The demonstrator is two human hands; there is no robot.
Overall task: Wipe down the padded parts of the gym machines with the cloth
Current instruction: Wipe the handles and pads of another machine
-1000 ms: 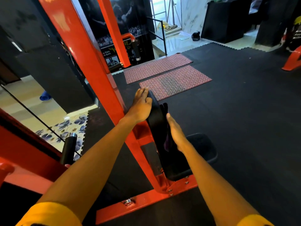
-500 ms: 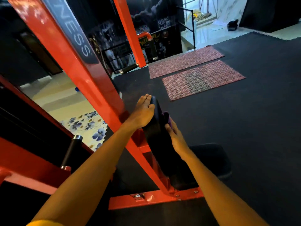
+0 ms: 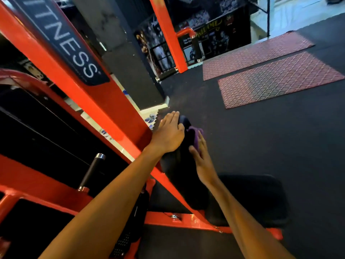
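Purple cloth (image 3: 195,135) up high on the right face of the black back pad (image 3: 182,174), just under its top edge, and my right grip (image 3: 202,159) had it pinned there. Fingers were straight and flat on the fabric, nothing curled round it, and a fold of cloth bunched out past my fingertips, which were a little blurred. On the pad's left face my left grip (image 3: 169,134) lay flat near the top, fingers stretched out straight and close together, thumb at the edge. Both grips were spread open, then, with the pad caught between them!

The pad itself was tilted, leaning along the big red beam (image 3: 104,111) that slanted down from the far left to the near base. That beam carried a dark plate (image 3: 71,43) with white letters reading "TNESS". Below and to the right, beside my right forearm, sat the black seat pad (image 3: 257,199), low over the red base rail (image 3: 186,220).

Left of my left forearm, a black peg (image 3: 91,171) with a chrome tip stood up from the lower red frame. Far right, two red diamond-patterned mats (image 3: 276,79) lay side by side on the black rubber floor (image 3: 261,139). A second red post (image 3: 168,34) rose at the far side.
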